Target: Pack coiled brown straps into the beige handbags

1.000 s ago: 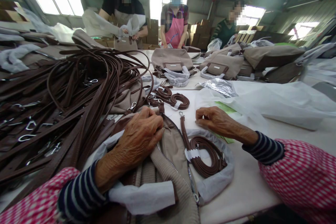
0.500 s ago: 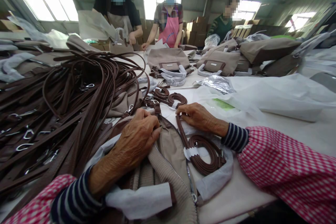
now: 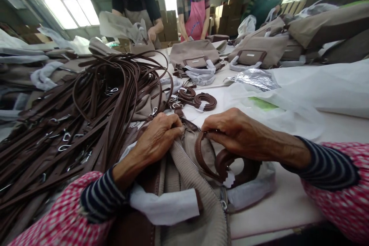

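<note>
And look at that heap of brown leather straps [image 3: 95, 103] with silver clasps on the left, taupe handbags [image 3: 194, 54] lined across the surface [image 3: 288, 207], a crinkled foil packet [image 3: 255, 78] beside them, and a co-worker in a pink apron [image 3: 196, 11] at the far side!

Right hand [image 3: 239, 130]: has moved from resting on the strap's upper end to curling around its loop, lifting it
Brown leather strap [image 3: 235, 167]: coil now raised and tilted, no longer flat on the white wrapping [image 3: 253, 186]
View: has dipped, cutting off the head of the co-worker in the pink apron [image 3: 195, 19] at the top edge
</note>
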Motion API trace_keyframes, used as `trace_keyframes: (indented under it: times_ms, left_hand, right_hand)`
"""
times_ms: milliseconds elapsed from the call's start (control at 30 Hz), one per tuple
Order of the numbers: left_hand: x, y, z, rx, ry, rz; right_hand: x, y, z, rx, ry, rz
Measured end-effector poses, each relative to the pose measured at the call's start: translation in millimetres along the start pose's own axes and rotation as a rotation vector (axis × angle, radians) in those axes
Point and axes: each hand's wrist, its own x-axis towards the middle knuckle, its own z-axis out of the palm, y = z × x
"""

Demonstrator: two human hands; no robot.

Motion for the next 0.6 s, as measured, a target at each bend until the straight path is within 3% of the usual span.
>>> trace_keyframes:
  times_ms: [133, 433, 600]
  left_hand:
    - [-1, 0, -1.1, -0.037, 0.005, 0.0]
    - [-6, -6, 9.9, 0.058, 0.082, 0.028]
    - [-5, -9, 13.2, 0.151, 0.091, 0.125]
  right_hand:
    - [12, -7, 6, -0.055, -0.095, 0.004]
    - [5, -7, 13, -0.177, -0.055, 0.045]
    - [8, -13, 12, -0.205, -0.066, 0.033]
